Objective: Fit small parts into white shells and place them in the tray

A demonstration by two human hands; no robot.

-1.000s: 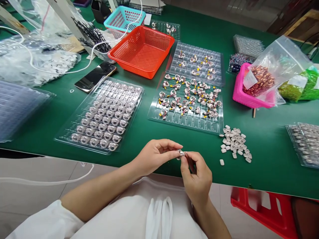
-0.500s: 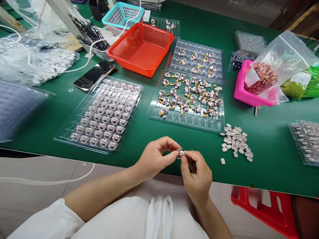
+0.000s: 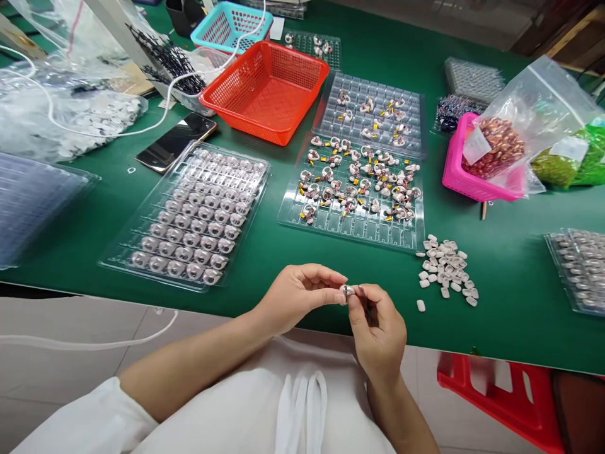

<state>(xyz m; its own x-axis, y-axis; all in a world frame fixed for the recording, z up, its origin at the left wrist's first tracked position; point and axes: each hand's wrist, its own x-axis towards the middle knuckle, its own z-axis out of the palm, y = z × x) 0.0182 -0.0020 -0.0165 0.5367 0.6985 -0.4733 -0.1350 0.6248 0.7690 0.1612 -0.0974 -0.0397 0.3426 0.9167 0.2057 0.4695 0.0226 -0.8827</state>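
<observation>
The small silver part (image 3: 348, 291) and both hands have moved slightly to the right since the earlier frame, and the part appears turned, so that a dark gap on it now faces left. This suggests fine handling of one piece, under way between the fingertips.

The part sits at the near edge of the green table (image 3: 255, 271), in front of the person. The left hand (image 3: 300, 296) pinches it between thumb and forefinger, nearly closed; the right hand (image 3: 380, 331) grips its right side, thumb and forefinger together, the other fingers curled in.

By count: one part in hand; one stray white cap (image 3: 421, 306) to the right, near a pile of white caps (image 3: 443, 265) too overlapped to count. The left tray (image 3: 116, 261) has five silver shells in its nearest row. The middle tray (image 3: 340, 231) carries wired pieces too crowded to number; the tray behind it (image 3: 352, 87) bears roughly ten. There are three baskets: red (image 3: 278, 94), turquoise (image 3: 212, 31) and pink (image 3: 482, 186). One phone (image 3: 174, 142) lies left.
</observation>
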